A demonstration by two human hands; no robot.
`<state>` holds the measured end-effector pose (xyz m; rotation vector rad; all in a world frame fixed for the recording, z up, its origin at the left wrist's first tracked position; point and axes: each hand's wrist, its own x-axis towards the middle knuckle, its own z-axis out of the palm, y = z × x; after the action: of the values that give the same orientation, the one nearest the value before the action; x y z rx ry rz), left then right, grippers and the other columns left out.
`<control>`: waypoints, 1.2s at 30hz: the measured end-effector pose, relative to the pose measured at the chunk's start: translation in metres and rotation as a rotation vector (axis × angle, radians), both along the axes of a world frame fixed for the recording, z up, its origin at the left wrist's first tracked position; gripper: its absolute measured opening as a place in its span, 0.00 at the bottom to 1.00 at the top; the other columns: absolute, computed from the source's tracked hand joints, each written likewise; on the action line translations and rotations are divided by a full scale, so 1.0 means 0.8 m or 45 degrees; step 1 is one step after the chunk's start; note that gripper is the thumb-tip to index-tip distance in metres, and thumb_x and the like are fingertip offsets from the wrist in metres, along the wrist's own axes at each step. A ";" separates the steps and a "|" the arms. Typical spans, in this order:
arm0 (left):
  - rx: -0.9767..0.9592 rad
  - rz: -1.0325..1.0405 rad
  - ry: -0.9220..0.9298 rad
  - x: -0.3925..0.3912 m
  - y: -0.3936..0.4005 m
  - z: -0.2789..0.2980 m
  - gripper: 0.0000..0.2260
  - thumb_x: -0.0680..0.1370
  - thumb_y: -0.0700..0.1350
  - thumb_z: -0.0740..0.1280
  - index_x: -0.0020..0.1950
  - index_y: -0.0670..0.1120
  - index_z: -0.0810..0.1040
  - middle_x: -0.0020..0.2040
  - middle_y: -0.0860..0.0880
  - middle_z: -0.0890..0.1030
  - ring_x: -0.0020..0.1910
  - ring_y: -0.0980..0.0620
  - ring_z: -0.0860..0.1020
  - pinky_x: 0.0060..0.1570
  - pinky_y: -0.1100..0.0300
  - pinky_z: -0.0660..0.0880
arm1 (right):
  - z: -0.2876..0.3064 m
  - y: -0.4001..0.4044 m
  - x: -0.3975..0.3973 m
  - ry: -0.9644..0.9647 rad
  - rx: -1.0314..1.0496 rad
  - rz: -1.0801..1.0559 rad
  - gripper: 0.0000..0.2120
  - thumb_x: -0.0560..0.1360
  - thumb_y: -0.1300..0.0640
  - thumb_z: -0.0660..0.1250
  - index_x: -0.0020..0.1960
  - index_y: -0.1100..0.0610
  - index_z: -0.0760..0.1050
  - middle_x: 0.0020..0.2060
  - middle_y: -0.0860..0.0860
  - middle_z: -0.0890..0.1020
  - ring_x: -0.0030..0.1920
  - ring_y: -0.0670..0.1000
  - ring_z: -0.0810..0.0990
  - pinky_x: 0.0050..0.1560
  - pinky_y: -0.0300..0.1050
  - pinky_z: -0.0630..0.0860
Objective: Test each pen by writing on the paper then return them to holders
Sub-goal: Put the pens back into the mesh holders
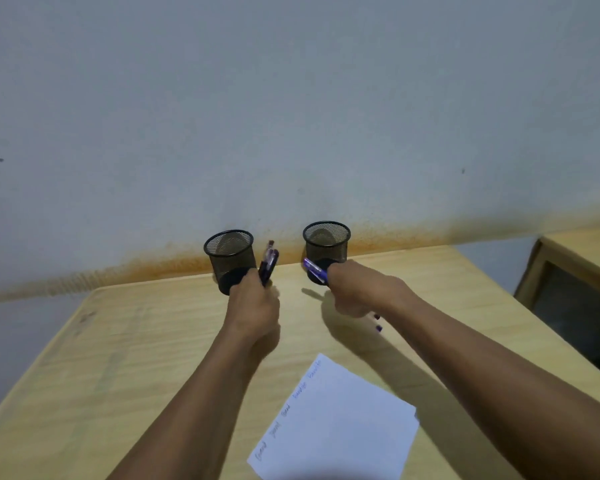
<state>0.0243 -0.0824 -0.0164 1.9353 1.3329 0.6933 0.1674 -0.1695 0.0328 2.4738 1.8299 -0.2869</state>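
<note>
Two black mesh pen holders stand at the far edge of the wooden desk: the left holder [228, 252] and the right holder [327, 242], both looking empty from here. My left hand [253, 308] grips a bunch of purple pens [268, 263], tips up, just right of the left holder. My right hand [357, 292] holds more purple pens [314, 270] pointing left, in front of the right holder; their other ends poke out under the hand. A white paper [340, 424] with several handwritten words along its left edge lies near me.
The desk [118, 358] backs onto a grey wall with an orange stain along its base. A second wooden piece of furniture [568, 271] stands to the right, across a gap.
</note>
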 end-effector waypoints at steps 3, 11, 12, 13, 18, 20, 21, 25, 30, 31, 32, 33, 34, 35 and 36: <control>-0.027 0.050 -0.731 -0.005 0.011 0.034 0.09 0.84 0.44 0.60 0.54 0.40 0.77 0.47 0.43 0.84 0.45 0.49 0.83 0.33 0.57 0.82 | 0.024 -0.002 0.023 0.340 0.344 -0.040 0.03 0.75 0.64 0.65 0.48 0.59 0.75 0.45 0.57 0.85 0.46 0.57 0.84 0.43 0.48 0.81; 0.273 0.181 -1.004 0.000 0.084 0.104 0.15 0.85 0.53 0.55 0.60 0.48 0.77 0.56 0.56 0.82 0.45 0.72 0.79 0.47 0.74 0.74 | 0.053 0.057 0.036 0.998 1.337 -0.265 0.10 0.81 0.58 0.66 0.61 0.50 0.75 0.48 0.50 0.85 0.50 0.48 0.85 0.48 0.44 0.81; 0.291 0.210 -0.966 -0.001 0.090 0.100 0.15 0.85 0.53 0.55 0.60 0.49 0.78 0.57 0.57 0.81 0.47 0.70 0.79 0.42 0.76 0.73 | 0.043 0.064 0.038 0.988 1.340 -0.287 0.08 0.81 0.58 0.64 0.59 0.50 0.75 0.48 0.50 0.85 0.50 0.49 0.84 0.49 0.45 0.80; 0.291 0.238 -0.925 -0.001 0.095 0.092 0.15 0.84 0.54 0.55 0.60 0.50 0.78 0.57 0.56 0.81 0.52 0.63 0.80 0.43 0.73 0.74 | 0.032 0.070 0.039 0.971 1.338 -0.307 0.06 0.82 0.57 0.63 0.57 0.52 0.76 0.48 0.50 0.85 0.50 0.50 0.84 0.49 0.44 0.78; 0.300 0.297 -0.764 -0.003 0.116 0.027 0.16 0.83 0.58 0.55 0.60 0.54 0.78 0.52 0.56 0.80 0.60 0.47 0.77 0.59 0.50 0.73 | -0.028 0.086 0.043 0.818 1.295 -0.326 0.08 0.85 0.53 0.58 0.54 0.55 0.73 0.44 0.54 0.83 0.47 0.59 0.80 0.47 0.51 0.73; 0.265 0.347 -0.812 0.000 0.114 0.011 0.14 0.83 0.57 0.58 0.59 0.51 0.79 0.52 0.53 0.80 0.57 0.48 0.78 0.52 0.56 0.70 | -0.049 0.091 0.043 0.763 1.322 -0.334 0.06 0.84 0.52 0.59 0.54 0.53 0.72 0.44 0.52 0.82 0.49 0.60 0.80 0.54 0.56 0.75; 0.211 0.399 -0.862 0.003 0.112 0.005 0.13 0.82 0.56 0.60 0.58 0.50 0.79 0.52 0.51 0.80 0.55 0.48 0.78 0.50 0.57 0.70 | -0.055 0.093 0.042 0.767 1.347 -0.355 0.05 0.83 0.50 0.61 0.55 0.51 0.73 0.46 0.50 0.82 0.51 0.60 0.79 0.56 0.57 0.75; 0.185 0.460 -1.038 0.010 0.107 0.003 0.09 0.78 0.50 0.69 0.58 0.51 0.81 0.58 0.52 0.82 0.58 0.52 0.78 0.55 0.61 0.74 | -0.060 0.097 0.039 0.892 1.440 -0.396 0.17 0.78 0.48 0.69 0.66 0.47 0.73 0.54 0.41 0.83 0.60 0.54 0.79 0.62 0.54 0.76; 0.237 0.474 -1.073 0.015 0.108 0.016 0.10 0.77 0.50 0.72 0.57 0.52 0.82 0.53 0.51 0.82 0.52 0.53 0.79 0.43 0.71 0.72 | -0.059 0.101 0.039 0.942 1.468 -0.402 0.24 0.77 0.48 0.73 0.70 0.51 0.73 0.60 0.44 0.82 0.62 0.47 0.80 0.67 0.51 0.75; 0.237 0.473 -1.064 0.015 0.107 0.017 0.10 0.77 0.50 0.72 0.57 0.52 0.82 0.53 0.51 0.82 0.52 0.53 0.79 0.43 0.72 0.71 | -0.057 0.100 0.038 0.932 1.465 -0.403 0.24 0.77 0.48 0.73 0.71 0.52 0.73 0.62 0.45 0.82 0.63 0.47 0.79 0.67 0.51 0.76; 0.238 0.472 -1.065 0.014 0.107 0.016 0.11 0.76 0.51 0.72 0.58 0.52 0.82 0.53 0.51 0.82 0.52 0.53 0.79 0.42 0.72 0.71 | -0.058 0.100 0.038 0.925 1.460 -0.404 0.25 0.77 0.48 0.73 0.71 0.53 0.73 0.63 0.46 0.82 0.63 0.47 0.79 0.67 0.51 0.75; 0.238 0.472 -1.059 0.013 0.106 0.016 0.12 0.76 0.51 0.73 0.59 0.52 0.82 0.53 0.51 0.82 0.52 0.53 0.79 0.42 0.72 0.71 | -0.056 0.100 0.037 0.920 1.455 -0.405 0.25 0.77 0.48 0.73 0.72 0.53 0.73 0.64 0.47 0.82 0.64 0.48 0.79 0.68 0.50 0.75; 0.249 0.471 -1.053 0.013 0.106 0.017 0.13 0.76 0.51 0.73 0.60 0.52 0.82 0.53 0.51 0.82 0.52 0.53 0.79 0.42 0.73 0.71 | -0.055 0.100 0.037 0.925 1.451 -0.399 0.26 0.77 0.48 0.73 0.72 0.54 0.73 0.65 0.48 0.81 0.65 0.48 0.78 0.68 0.50 0.75; 0.255 0.468 -1.032 0.011 0.103 0.021 0.14 0.76 0.51 0.73 0.61 0.52 0.82 0.54 0.52 0.81 0.53 0.53 0.79 0.41 0.75 0.70 | -0.054 0.098 0.037 0.923 1.447 -0.399 0.26 0.77 0.48 0.73 0.72 0.54 0.73 0.65 0.48 0.81 0.66 0.48 0.78 0.68 0.49 0.74; 0.267 0.460 -1.023 0.010 0.100 0.024 0.16 0.76 0.51 0.73 0.63 0.51 0.81 0.54 0.53 0.80 0.53 0.55 0.78 0.41 0.77 0.69 | -0.052 0.098 0.037 0.918 1.444 -0.400 0.27 0.77 0.47 0.73 0.72 0.54 0.73 0.66 0.49 0.81 0.66 0.49 0.78 0.68 0.48 0.73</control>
<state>0.0322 -0.0023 0.0024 1.3008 1.1010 1.6301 0.1970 -0.0914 -0.0090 3.8481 2.2313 -0.1789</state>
